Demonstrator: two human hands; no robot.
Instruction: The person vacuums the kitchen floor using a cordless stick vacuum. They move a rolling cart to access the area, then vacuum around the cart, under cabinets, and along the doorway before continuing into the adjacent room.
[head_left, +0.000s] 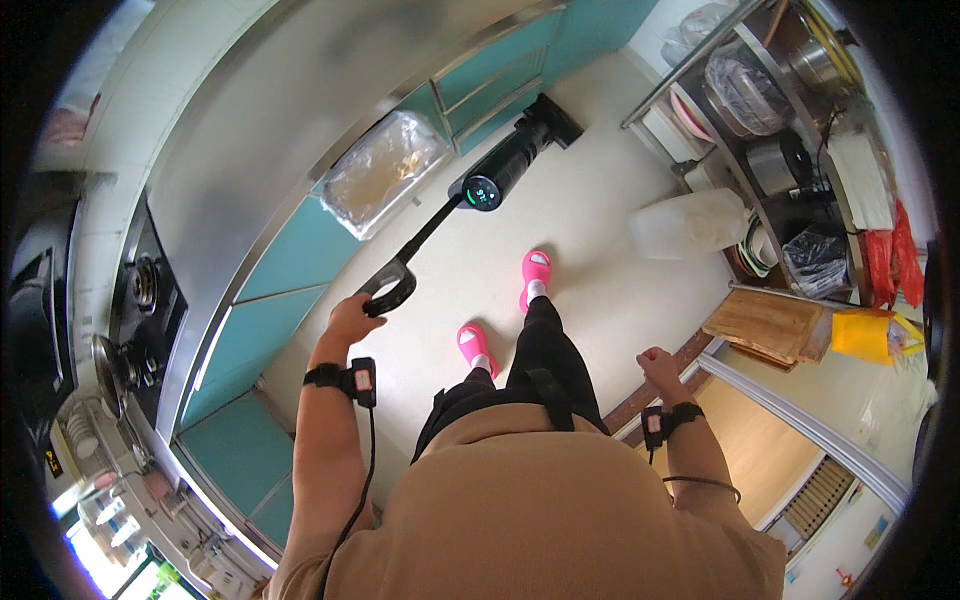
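My left hand (355, 319) is wrapped around the handle end of a black upright floor washer (510, 161). The machine leans away from me across the pale floor, with its lit round display facing up and its wide cleaning head flat on the floor. Beside the teal cabinets, near the machine's body, is a bin (386, 171) lined with clear plastic. My right hand (660, 369) hangs at my right side, fingers curled in, with nothing visible in it. Both wrists wear strapped black devices with cables.
A steel counter (300, 97) over teal cabinets (300, 262) runs along the left, with a gas stove (146, 292). On the right stand a metal rack (750, 150) of pots, a translucent plastic jug (690, 223) on the floor, wooden boards (765, 321) and a sliding door track (802, 427).
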